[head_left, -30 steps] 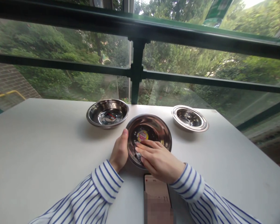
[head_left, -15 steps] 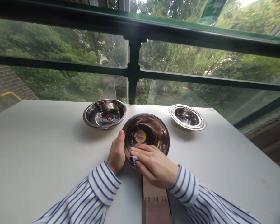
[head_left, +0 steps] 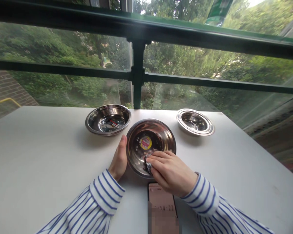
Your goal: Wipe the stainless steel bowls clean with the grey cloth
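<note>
A shiny metal bowl with a round yellow and pink sticker inside stands in the middle, in front of me. My left hand grips its left side, thumb up near the rim and the other fingers mostly hidden behind the wall. Inside the bowl's near right part, my right hand presses a small black-and-white checked cloth against the metal. Most of the cloth is covered by the fingers.
A second metal bowl with a dark label sits at the back left of the white table. At the back right is a wide-rimmed metal bowl. A phone showing a timer lies below the middle bowl. Green railing and glass stand behind.
My right hand has slid a little to the right inside the bowl with the cloth. My left hand keeps its place on the bowl's left side. The view has shifted slightly.
</note>
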`<state>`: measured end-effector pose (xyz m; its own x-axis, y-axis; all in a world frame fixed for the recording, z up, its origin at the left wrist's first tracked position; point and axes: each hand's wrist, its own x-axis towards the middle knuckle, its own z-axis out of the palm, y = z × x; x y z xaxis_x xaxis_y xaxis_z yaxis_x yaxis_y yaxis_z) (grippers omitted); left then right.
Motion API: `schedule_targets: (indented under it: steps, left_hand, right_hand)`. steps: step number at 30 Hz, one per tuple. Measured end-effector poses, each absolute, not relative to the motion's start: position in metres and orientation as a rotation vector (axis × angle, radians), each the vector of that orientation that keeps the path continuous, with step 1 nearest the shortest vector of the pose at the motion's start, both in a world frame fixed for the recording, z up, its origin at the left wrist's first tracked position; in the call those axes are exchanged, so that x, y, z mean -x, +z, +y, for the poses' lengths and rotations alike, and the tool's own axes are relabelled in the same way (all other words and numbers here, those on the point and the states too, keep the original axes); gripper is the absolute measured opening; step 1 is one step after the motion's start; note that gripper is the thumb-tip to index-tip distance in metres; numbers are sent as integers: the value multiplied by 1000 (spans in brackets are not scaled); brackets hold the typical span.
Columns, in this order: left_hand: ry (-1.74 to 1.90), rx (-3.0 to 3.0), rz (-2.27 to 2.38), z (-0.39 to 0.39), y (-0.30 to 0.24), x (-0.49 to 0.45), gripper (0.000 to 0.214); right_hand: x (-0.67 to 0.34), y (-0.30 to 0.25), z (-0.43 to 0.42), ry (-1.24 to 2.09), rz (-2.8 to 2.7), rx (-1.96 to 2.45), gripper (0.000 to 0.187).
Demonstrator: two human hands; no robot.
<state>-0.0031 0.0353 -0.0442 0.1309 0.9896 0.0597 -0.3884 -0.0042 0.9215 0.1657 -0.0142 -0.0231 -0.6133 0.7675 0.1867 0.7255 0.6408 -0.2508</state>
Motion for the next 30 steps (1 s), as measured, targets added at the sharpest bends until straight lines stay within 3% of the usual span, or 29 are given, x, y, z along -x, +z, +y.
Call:
schedule_targets:
  steps: [6, 15, 24, 30]
  left_hand:
    - [1245, -1012, 758, 30, -47, 4, 54]
    - [1208, -1091, 873, 25, -62, 4, 60]
    - [1389, -1113, 914, 31, -58, -2, 59]
    - [1430, -1059, 932, 32, -65, 0, 60]
  right_hand:
    - [-166, -32, -12, 184, -2501, 1203, 32]
    - [-145, -33, -15, 402, -2393, 965, 37]
    - [-170, -17, -10, 176, -2602, 1345, 19]
    - [-149, -28, -12, 304, -2530, 1095, 28]
